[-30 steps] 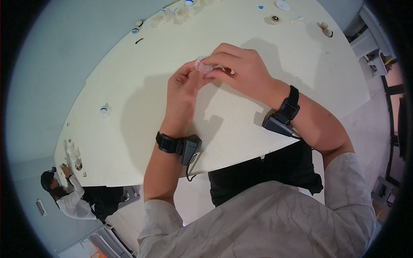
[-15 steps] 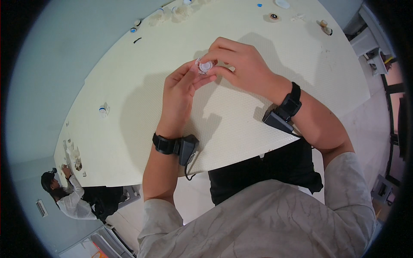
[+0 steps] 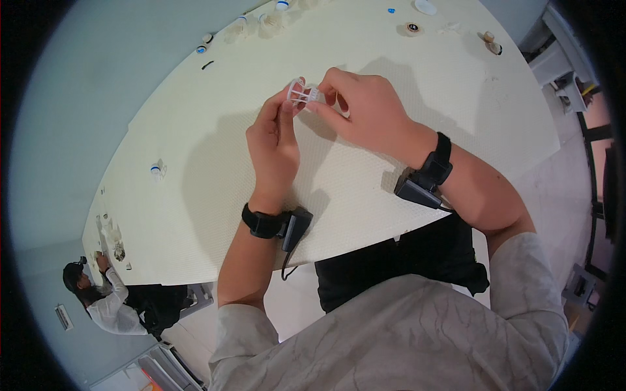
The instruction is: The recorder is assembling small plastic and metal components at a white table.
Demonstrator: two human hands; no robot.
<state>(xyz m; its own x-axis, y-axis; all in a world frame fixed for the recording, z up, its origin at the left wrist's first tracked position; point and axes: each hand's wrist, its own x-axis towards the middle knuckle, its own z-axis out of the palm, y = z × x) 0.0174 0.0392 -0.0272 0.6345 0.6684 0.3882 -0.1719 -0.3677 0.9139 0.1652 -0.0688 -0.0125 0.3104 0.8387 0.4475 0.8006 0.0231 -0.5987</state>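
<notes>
Here, a small clear-and-white plastic piece (image 3: pixel 302 95) is held up over the desk (image 3: pixel 365 189), between the fingertips of the two hands and well in from the near edge. Its wide ring faces the left hand (image 3: pixel 278 133) and its narrow hub faces the right hand (image 3: pixel 365 107), with thin struts joining the two ends. The hands are near each other, bridged by the piece. The left hand is closed on the ring in a pinch, thumb on the near side and fingers behind. The right hand's thumb and forefinger come together on the hub from the other side, its remaining fingers curled toward the palm. Each wrist wears a black strap carrying a dark box: the left strap (image 3: pixel 262 221) sits just above the desk's near edge in the view, the right strap (image 3: pixel 440 163) farther toward the right corner. Toward the desk's left end stands a small clear container with a blue cap (image 3: pixel 156 171). Along the far edge by the wall are more clear containers (image 3: pixel 268 25), some blue-capped, with a thin black strip (image 3: pixel 207 64) nearer the hands. Toward the far right corner lie a white disc (image 3: pixel 425 7), a round dark-centred item (image 3: pixel 412 28) and two small brownish pieces (image 3: pixel 492 43) close together, the last beside the right edge. A co-worker (image 3: pixel 107 303) sits at the left end, one hand at the desk.
</notes>
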